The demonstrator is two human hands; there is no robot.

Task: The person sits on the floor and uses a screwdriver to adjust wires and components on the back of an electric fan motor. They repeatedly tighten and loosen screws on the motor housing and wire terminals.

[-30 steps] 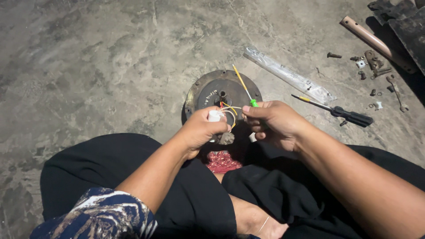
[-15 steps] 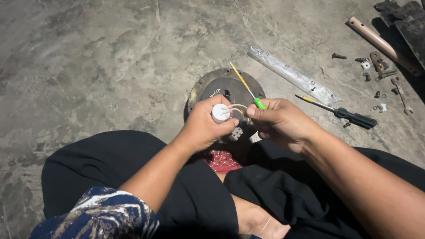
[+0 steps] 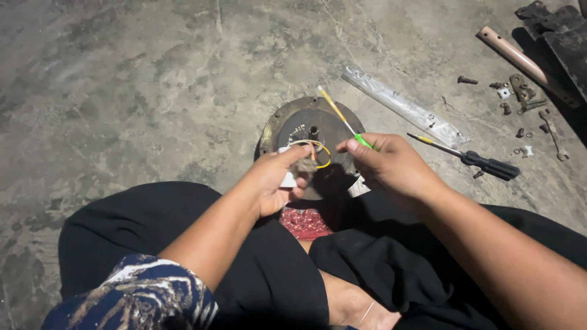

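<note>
While right hand (image 3: 391, 165) pinches it, screwdriver (image 3: 342, 119) angles up-left over motor disc (image 3: 287, 119).

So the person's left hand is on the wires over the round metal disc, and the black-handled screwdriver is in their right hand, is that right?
Not quite. The black-handled screwdriver lies on the concrete floor, to the right of the right hand, which pinches a thin green and yellow tool instead. The left hand is indeed on the wires over the round metal disc, as the head view shows.

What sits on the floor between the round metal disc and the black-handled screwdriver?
In the head view, the right hand lies between the metal disc and the screwdriver; farther back, a clear plastic sleeve.
</note>
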